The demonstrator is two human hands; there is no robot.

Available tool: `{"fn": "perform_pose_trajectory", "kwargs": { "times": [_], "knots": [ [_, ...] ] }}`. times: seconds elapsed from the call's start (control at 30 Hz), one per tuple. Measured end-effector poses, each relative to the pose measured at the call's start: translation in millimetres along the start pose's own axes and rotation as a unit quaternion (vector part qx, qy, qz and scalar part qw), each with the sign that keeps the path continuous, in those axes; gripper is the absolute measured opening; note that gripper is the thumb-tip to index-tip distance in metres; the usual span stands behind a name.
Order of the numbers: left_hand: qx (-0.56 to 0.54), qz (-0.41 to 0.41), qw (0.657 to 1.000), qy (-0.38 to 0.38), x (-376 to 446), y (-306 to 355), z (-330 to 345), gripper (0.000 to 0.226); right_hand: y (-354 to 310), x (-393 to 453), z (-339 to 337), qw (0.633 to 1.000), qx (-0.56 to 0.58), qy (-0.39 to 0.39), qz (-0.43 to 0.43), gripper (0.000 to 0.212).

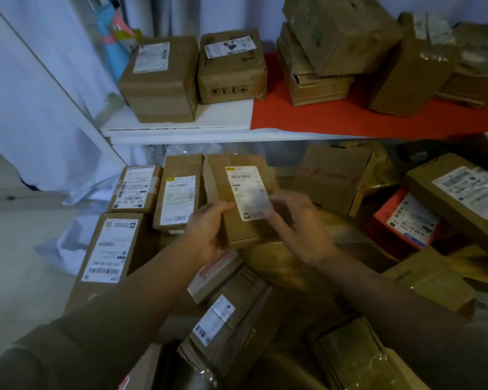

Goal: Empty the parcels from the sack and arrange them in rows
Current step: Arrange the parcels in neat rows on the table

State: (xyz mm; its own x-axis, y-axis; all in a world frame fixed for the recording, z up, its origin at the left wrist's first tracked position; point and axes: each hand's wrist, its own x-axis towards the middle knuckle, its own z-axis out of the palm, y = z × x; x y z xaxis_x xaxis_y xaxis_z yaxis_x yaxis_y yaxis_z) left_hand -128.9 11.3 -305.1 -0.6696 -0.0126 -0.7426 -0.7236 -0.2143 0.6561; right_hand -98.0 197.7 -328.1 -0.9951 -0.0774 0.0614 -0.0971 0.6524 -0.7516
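Centrally, a brown cardboard parcel with a white shipping label (244, 198) is held label-up, tilted, above the heap of boxes under the shelf. The left hand (207, 232) grips its lower left edge, thumb on top, fingers curled beneath. The right hand (299, 223) touches the lower right corner of the label, fingers spread and blurred; a firm grip cannot be confirmed. Just left stands a labelled tan carton (178, 192), close beside the parcel. Above, a white shelf board (181, 126) carries more boxes.
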Motion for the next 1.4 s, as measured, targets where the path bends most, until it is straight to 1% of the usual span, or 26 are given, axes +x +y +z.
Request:
{"fn": "perform_pose_trajectory", "kwargs": {
  "times": [0.03,0.07,0.1,0.13,0.17,0.2,0.23,0.27,0.33,0.4,0.43,0.5,0.6,0.67,0.73,0.8,0.87,0.93,1.03,1.13,1.17,1.2,1.23,1.33,1.4],
  "knots": [
    [-0.003,-0.008,1.000,0.005,-1.1,-1.0,-7.2,0.026,4.2,2.2,0.8,0.997,-0.030,0.041,0.066,0.051],
    [-0.004,-0.014,1.000,0.006,-3.0,-2.0,-12.6,0.026,4.2,4.9,0.2,0.986,-0.019,0.050,0.157,0.063],
    [0.000,-0.018,1.000,0.006,-4.7,-2.6,-15.9,0.026,1.6,6.7,-1.1,0.967,0.045,0.030,0.250,0.071],
    [0.006,-0.019,1.000,0.002,-6.1,-3.8,-18.1,0.026,-0.7,7.5,-0.7,0.933,0.147,-0.004,0.328,0.071],
    [0.012,-0.020,1.000,-0.005,-6.4,-6.0,-19.4,0.027,-3.4,6.8,-0.2,0.890,0.248,-0.048,0.379,0.063],
    [0.025,-0.019,0.999,-0.005,-6.2,-8.6,-19.8,0.028,-2.3,6.6,3.1,0.862,0.297,-0.084,0.402,0.050],
    [0.045,-0.009,0.999,0.004,-5.9,-11.5,-20.4,0.027,-1.4,5.6,6.3,0.851,0.318,-0.094,0.407,0.041],
    [0.073,0.012,0.997,0.023,-5.3,-14.5,-21.3,0.024,2.9,6.3,10.3,0.847,0.326,-0.080,0.413,0.037],
    [0.144,0.059,0.985,0.074,-2.8,-20.5,-28.0,0.023,10.4,13.0,17.8,0.843,0.323,-0.030,0.429,0.042],
    [0.224,0.094,0.966,0.087,-3.2,-26.2,-40.3,0.023,14.0,23.5,23.8,0.846,0.304,0.011,0.438,0.049],
    [0.276,0.113,0.951,0.082,-3.5,-30.1,-48.0,0.023,14.7,28.9,26.0,0.847,0.293,0.035,0.443,0.052],
    [0.383,0.136,0.910,0.082,-0.3,-40.2,-64.2,0.022,18.4,41.3,36.0,0.853,0.268,0.071,0.442,0.053],
    [0.483,0.117,0.863,0.089,6.3,-53.8,-82.8,0.046,16.9,62.6,50.3,0.859,0.253,0.089,0.436,0.051],
    [0.555,0.125,0.818,0.083,13.4,-61.5,-92.1,0.060,16.0,75.3,58.2,0.869,0.250,0.063,0.422,0.048],
    [0.619,0.140,0.769,0.072,18.7,-67.9,-98.0,0.074,17.7,81.1,61.8,0.883,0.214,0.024,0.417,0.050],
    [0.658,0.141,0.737,0.064,22.9,-73.0,-99.0,0.087,25.8,75.7,62.5,0.890,0.161,0.003,0.427,0.054],
    [0.683,0.144,0.714,0.053,27.4,-78.3,-97.9,0.096,32.8,62.8,61.2,0.898,0.106,0.000,0.426,0.053],
    [0.696,0.151,0.701,0.044,32.2,-83.6,-96.6,0.102,39.3,48.6,59.9,0.910,0.079,-0.017,0.406,0.042],
    [0.712,0.163,0.682,0.035,39.8,-89.0,-94.9,0.112,38.3,28.7,54.8,0.920,0.079,-0.087,0.375,0.028],
    [0.743,0.169,0.646,0.048,42.1,-93.1,-92.0,0.118,31.7,13.4,51.6,0.927,0.072,-0.139,0.340,0.024],
    [0.747,0.166,0.641,0.051,41.9,-94.2,-91.1,0.117,29.4,8.3,51.1,0.928,0.071,-0.154,0.331,0.023],
    [0.741,0.164,0.650,0.052,41.2,-94.6,-90.7,0.115,27.9,3.6,51.0,0.929,0.072,-0.166,0.322,0.022],
    [0.720,0.155,0.674,0.050,39.5,-92.9,-90.7,0.112,26.4,-0.6,50.9,0.930,0.075,-0.177,0.313,0.020],
    [0.603,0.151,0.783,0.021,27.2,-78.4,-93.8,0.099,21.1,-8.9,49.5,0.932,0.084,-0.201,0.288,0.015],
    [0.493,0.149,0.857,-0.013,12.4,-65.1,-97.9,0.077,17.1,-11.3,48.4,0.935,0.093,-0.201,0.277,0.016]
  ]
}}
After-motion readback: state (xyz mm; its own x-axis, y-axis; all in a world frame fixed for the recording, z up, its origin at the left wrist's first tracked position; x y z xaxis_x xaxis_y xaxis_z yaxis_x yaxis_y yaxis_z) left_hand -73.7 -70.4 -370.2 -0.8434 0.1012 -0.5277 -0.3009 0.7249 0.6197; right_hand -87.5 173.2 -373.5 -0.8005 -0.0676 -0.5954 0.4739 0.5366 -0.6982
